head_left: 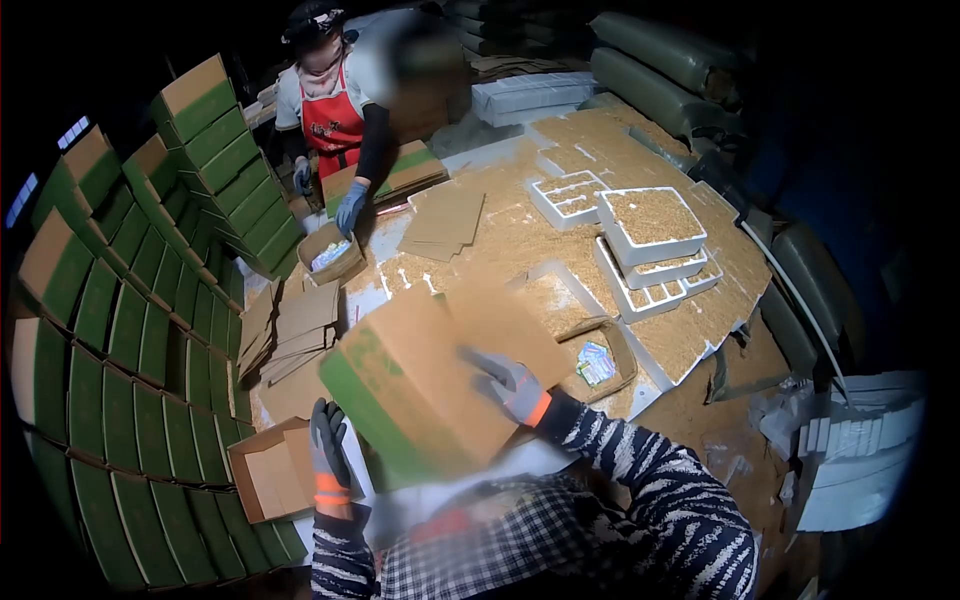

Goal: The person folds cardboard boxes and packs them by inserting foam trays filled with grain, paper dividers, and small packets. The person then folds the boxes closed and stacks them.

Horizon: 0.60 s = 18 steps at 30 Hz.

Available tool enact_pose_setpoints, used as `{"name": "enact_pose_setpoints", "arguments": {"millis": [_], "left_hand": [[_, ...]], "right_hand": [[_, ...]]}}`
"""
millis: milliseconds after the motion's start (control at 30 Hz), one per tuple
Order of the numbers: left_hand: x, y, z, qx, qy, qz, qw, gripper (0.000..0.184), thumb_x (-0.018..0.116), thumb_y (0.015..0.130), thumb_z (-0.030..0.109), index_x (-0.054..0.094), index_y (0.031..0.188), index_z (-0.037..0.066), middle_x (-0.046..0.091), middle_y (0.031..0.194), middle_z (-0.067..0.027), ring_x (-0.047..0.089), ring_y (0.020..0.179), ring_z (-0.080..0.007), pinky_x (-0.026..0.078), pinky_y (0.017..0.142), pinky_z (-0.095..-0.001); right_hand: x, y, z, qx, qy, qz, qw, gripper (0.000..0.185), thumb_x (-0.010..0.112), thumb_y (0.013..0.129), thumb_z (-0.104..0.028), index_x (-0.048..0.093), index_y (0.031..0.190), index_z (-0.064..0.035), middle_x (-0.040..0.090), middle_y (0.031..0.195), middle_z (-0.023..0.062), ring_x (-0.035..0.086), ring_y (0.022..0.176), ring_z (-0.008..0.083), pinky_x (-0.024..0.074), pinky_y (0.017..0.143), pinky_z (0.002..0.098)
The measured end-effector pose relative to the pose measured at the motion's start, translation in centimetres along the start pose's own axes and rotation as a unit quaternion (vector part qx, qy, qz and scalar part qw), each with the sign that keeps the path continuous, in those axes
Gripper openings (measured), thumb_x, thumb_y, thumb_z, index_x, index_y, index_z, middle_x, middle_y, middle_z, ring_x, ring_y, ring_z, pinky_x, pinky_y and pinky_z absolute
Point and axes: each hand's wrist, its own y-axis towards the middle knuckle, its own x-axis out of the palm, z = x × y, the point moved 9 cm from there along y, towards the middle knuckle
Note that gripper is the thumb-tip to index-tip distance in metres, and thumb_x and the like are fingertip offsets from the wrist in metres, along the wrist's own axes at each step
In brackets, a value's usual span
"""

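A green and brown cardboard box [400, 385] lies tilted in front of me, blurred by motion. My right hand [512, 388], in a grey glove with an orange cuff, lies against its brown side with fingers stretched out. My left hand [330, 445], gloved the same way, is upright beside the box's left end, fingers extended and apparently apart from it. Below that hand sits an open brown carton [275, 472]. To the right of the box, a small cardboard tray [625, 378] holds blue and white packets [595, 363].
Green boxes [130, 430] are stacked in a wall on the left. Flat cardboard sheets [300, 325] lie nearby. White foam trays [650, 240] with grainy material are piled at the right. Across the table, a person in a red apron [332, 120] reaches toward a packet carton [335, 262].
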Motion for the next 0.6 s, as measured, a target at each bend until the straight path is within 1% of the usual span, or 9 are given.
{"name": "enact_pose_setpoints", "arguments": {"millis": [33, 100, 167, 233, 300, 367, 467, 533, 600], "left_hand": [[1.4, -0.1, 2.3, -0.018, -0.011, -0.108, 0.994, 0.058, 0.049, 0.101, 0.039, 0.043, 0.145, 0.001, 0.058, 0.132, -0.0112, 0.057, 0.116, -0.0198, 0.046, 0.095, -0.0287], [5.0, -2.7, 11.1, 0.053, 0.178, -0.183, 0.966, 0.060, 0.055, 0.099, 0.038, 0.043, 0.146, 0.003, 0.059, 0.131, -0.0093, 0.056, 0.118, -0.0180, 0.043, 0.100, -0.0299], [6.9, -2.1, 13.7, 0.022, 0.153, -0.215, 0.964, 0.061, 0.059, 0.093, 0.025, 0.043, 0.146, -0.001, 0.062, 0.126, -0.0088, 0.059, 0.110, -0.0175, 0.047, 0.091, -0.0279], [4.7, -1.4, 7.9, -0.170, 0.327, -0.214, 0.905, 0.057, 0.058, 0.093, 0.021, 0.044, 0.144, 0.000, 0.066, 0.118, -0.0075, 0.062, 0.104, -0.0172, 0.049, 0.087, -0.0307], [9.0, -3.2, 5.3, 0.080, 0.467, -0.339, 0.813, 0.057, 0.056, 0.092, 0.021, 0.043, 0.145, 0.004, 0.067, 0.116, -0.0230, 0.066, 0.104, -0.0363, 0.050, 0.090, -0.0405], [9.5, -6.8, 1.4, 0.026, 0.545, -0.411, 0.730, 0.052, 0.052, 0.091, 0.025, 0.048, 0.141, 0.013, 0.065, 0.116, -0.0232, 0.064, 0.103, -0.0401, 0.051, 0.092, -0.0466], [10.1, -9.8, 1.2, 0.058, 0.524, -0.470, 0.708, 0.041, 0.059, 0.086, 0.028, 0.064, 0.124, 0.013, 0.069, 0.109, -0.0172, 0.066, 0.100, -0.0336, 0.053, 0.087, -0.0432], [10.5, -10.0, 1.3, 0.034, 0.508, -0.499, 0.701, 0.037, 0.062, 0.084, 0.027, 0.068, 0.117, 0.012, 0.070, 0.107, -0.0162, 0.067, 0.099, -0.0331, 0.053, 0.086, -0.0428], [9.1, -7.6, 2.8, 0.158, 0.486, -0.389, 0.766, 0.037, 0.066, 0.077, 0.021, 0.069, 0.112, 0.010, 0.070, 0.105, -0.0142, 0.065, 0.099, -0.0353, 0.052, 0.089, -0.0426]], "right_hand": [[-0.8, -0.9, 0.9, -0.018, 0.216, 0.142, 0.966, 0.060, 0.051, 0.102, -0.036, 0.032, 0.154, -0.0125, 0.049, 0.145, 0.0201, 0.055, 0.126, 0.0256, 0.0429, 0.106, 0.0380], [3.2, 0.0, 3.8, -0.034, 0.183, 0.192, 0.963, 0.061, 0.052, 0.103, -0.033, 0.030, 0.154, -0.0089, 0.042, 0.151, 0.0209, 0.052, 0.130, 0.0261, 0.0409, 0.107, 0.0374], [10.5, 1.1, 8.3, 0.064, 0.261, 0.059, 0.961, 0.052, 0.053, 0.100, -0.033, 0.038, 0.143, -0.0083, 0.048, 0.139, 0.0197, 0.055, 0.121, 0.0266, 0.0432, 0.102, 0.0374], [19.1, -0.4, 14.5, 0.105, 0.246, -0.134, 0.954, 0.044, 0.054, 0.097, -0.033, 0.046, 0.133, -0.0077, 0.053, 0.128, 0.0185, 0.058, 0.113, 0.0270, 0.0455, 0.098, 0.0375], [21.6, -3.3, 18.1, 0.072, 0.175, -0.325, 0.927, 0.037, 0.055, 0.094, -0.032, 0.054, 0.122, -0.0071, 0.059, 0.116, 0.0173, 0.061, 0.105, 0.0275, 0.0478, 0.093, 0.0375], [17.1, -3.6, 19.4, 0.037, -0.021, -0.430, 0.902, 0.033, 0.056, 0.092, -0.032, 0.062, 0.111, -0.0065, 0.064, 0.105, 0.0161, 0.064, 0.097, 0.0280, 0.0501, 0.088, 0.0375], [4.5, 4.4, 20.1, 0.070, -0.362, -0.159, 0.916, 0.032, 0.057, 0.088, -0.032, 0.074, 0.095, -0.0056, 0.072, 0.088, 0.0143, 0.069, 0.085, 0.0287, 0.0535, 0.081, 0.0376], [1.1, 9.6, 25.4, 0.205, -0.162, -0.052, 0.964, 0.038, 0.059, 0.088, -0.038, 0.068, 0.114, -0.0123, 0.070, 0.110, 0.0173, 0.066, 0.102, 0.0333, 0.0517, 0.089, 0.0419], [2.1, 15.0, 30.9, 0.210, -0.013, 0.012, 0.977, 0.042, 0.063, 0.089, -0.037, 0.061, 0.123, -0.0114, 0.065, 0.110, 0.0156, 0.063, 0.102, 0.0301, 0.0511, 0.088, 0.0406]]}}
